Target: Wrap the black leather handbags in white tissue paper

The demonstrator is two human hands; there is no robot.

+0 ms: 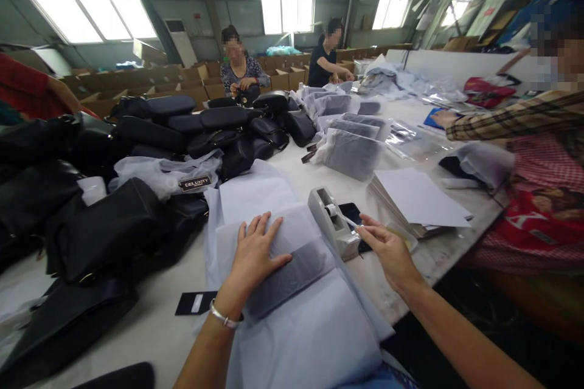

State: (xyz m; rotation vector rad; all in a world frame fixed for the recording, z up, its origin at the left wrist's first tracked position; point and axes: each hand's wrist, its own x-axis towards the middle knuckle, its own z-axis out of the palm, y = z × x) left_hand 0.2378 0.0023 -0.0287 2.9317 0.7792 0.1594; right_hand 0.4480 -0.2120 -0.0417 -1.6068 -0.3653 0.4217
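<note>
- The left hand (256, 255) lies flat, fingers spread, over a dark item (303, 268) half-veiled by white tissue paper (305, 340), right in front of the worker.
- The right hand (389, 250) pinches a tape strip (350, 221) by the dispenser (332, 232), between one and two o'clock from that item.
- White sheets (413, 194) sit stacked at two o'clock; black bags (104, 225) crowd ten.

Black leathery bags (114, 225) offset white tissue-paper sheets (310, 340) and a grey tape dispenser (332, 231); red-and-white checked cloth (536, 161) borders the white table's (159, 279) right edge.
</note>
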